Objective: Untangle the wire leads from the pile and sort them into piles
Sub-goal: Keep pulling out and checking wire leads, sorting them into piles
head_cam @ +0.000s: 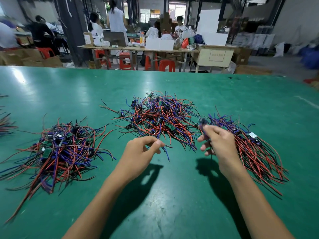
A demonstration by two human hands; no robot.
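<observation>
Fingers of the right hand [219, 144] pinch a wire lead [203, 125]; left hand [139, 150] pinches loose wires [165, 150].

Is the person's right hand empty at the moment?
No: the right hand holds a small dark component with purple wire leads pinched in its grip, raised beside the right pile.
</observation>
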